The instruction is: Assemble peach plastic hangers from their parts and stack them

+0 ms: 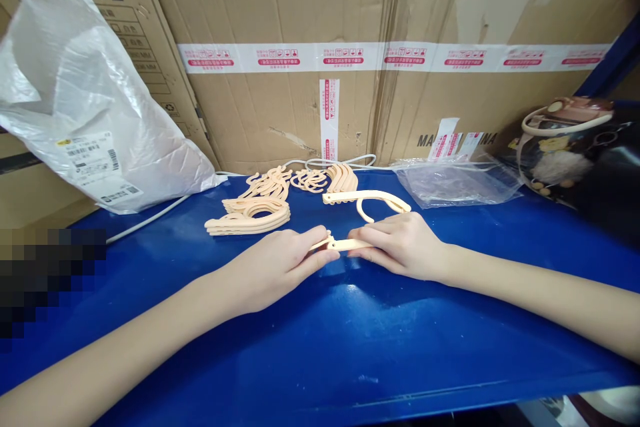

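Note:
My left hand (280, 257) is closed, thumb and fingers pinching a thin cream plastic hanger piece (321, 243). My right hand (400, 247) grips a cream hanger arm (345, 245), and the two pieces meet between my fingertips, just above the table. How they join is hidden by my fingers. Right behind my right hand lies another hanger arm (365, 195) with a curved part under it. Beyond my left hand sits a stack of folded hangers (250, 219). Farther back are loose hanger hooks (309, 180) and a row of hanger arms (343, 177).
Everything rests on a blue table (350, 347). A white plastic mailing bag (100, 100) leans at the back left, with a pale cable (150, 219) beside it. Cardboard boxes (280, 107) wall off the back. A clear plastic bag (455, 183) and a dark decorated bag (560, 160) are at the right.

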Action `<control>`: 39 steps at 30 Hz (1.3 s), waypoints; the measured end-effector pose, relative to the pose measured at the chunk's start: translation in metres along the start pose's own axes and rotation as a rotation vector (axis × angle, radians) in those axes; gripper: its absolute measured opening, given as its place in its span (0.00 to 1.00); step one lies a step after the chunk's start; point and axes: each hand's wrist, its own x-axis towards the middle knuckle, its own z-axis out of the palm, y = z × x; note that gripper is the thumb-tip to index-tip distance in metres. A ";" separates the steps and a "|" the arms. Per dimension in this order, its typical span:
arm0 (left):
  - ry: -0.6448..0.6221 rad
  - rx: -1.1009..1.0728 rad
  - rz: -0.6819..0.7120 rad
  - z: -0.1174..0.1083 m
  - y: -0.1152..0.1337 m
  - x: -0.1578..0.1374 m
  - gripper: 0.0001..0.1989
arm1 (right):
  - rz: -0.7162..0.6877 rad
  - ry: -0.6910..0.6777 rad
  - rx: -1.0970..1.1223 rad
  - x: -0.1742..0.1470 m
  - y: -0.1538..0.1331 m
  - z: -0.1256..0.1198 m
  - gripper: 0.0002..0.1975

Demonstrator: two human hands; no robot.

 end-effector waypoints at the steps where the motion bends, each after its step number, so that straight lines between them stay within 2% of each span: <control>1: -0.003 0.027 0.001 0.000 0.000 0.000 0.18 | 0.003 0.005 0.003 0.000 0.000 0.000 0.20; 7: -0.004 0.323 -0.016 0.001 0.002 0.000 0.17 | 0.053 -0.091 0.106 0.001 0.001 0.001 0.21; 10: 0.014 0.455 0.022 0.004 0.001 0.000 0.15 | 0.081 -0.137 0.160 0.001 0.002 0.001 0.21; 12: 0.067 0.550 0.092 0.006 0.000 0.000 0.16 | 0.090 -0.164 0.195 0.002 0.002 0.000 0.20; 16: 0.253 0.751 0.256 0.008 -0.003 0.000 0.19 | 0.099 -0.174 0.251 0.003 0.001 -0.002 0.18; 20: 0.373 0.879 0.337 0.008 -0.001 -0.001 0.21 | 0.109 -0.173 0.294 0.004 0.000 -0.004 0.17; 24: 0.415 0.922 0.343 0.007 0.000 -0.003 0.21 | 0.120 -0.171 0.296 0.005 -0.002 -0.005 0.17; 30: 0.357 0.749 0.296 0.010 -0.003 -0.004 0.20 | 0.119 -0.174 0.257 0.004 -0.003 -0.006 0.17; 39: 0.468 0.973 0.347 0.006 0.002 -0.002 0.17 | 0.148 -0.150 0.359 0.006 0.000 -0.006 0.14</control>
